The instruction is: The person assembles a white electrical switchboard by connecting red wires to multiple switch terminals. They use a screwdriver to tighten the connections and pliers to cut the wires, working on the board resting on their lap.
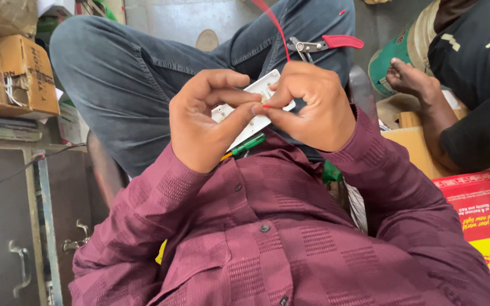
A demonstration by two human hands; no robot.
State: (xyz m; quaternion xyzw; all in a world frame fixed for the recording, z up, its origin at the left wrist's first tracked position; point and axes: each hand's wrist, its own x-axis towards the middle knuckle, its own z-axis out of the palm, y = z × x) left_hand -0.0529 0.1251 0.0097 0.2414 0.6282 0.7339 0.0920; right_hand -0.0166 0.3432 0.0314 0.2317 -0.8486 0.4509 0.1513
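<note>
Both my hands hold a small white plastic plate [260, 89] above my lap. My left hand [202, 122] grips its left end, thumb and fingers curled over it. My right hand [316, 105] pinches the end of a thin red wire [277, 25] against the plate's middle; the wire runs up and out of view. A green-handled screwdriver [249, 144] lies just under the plate on my maroon shirt. Red-handled pliers [327, 43] rest on my jeans-clad thigh beyond my right hand.
Another person in dark clothes sits at the right, a bare foot [406, 76] near my knee. A red and yellow carton [483, 209] lies at the right. Cardboard boxes [21, 73] stand at the left above a grey metal cabinet [7, 226] with handles.
</note>
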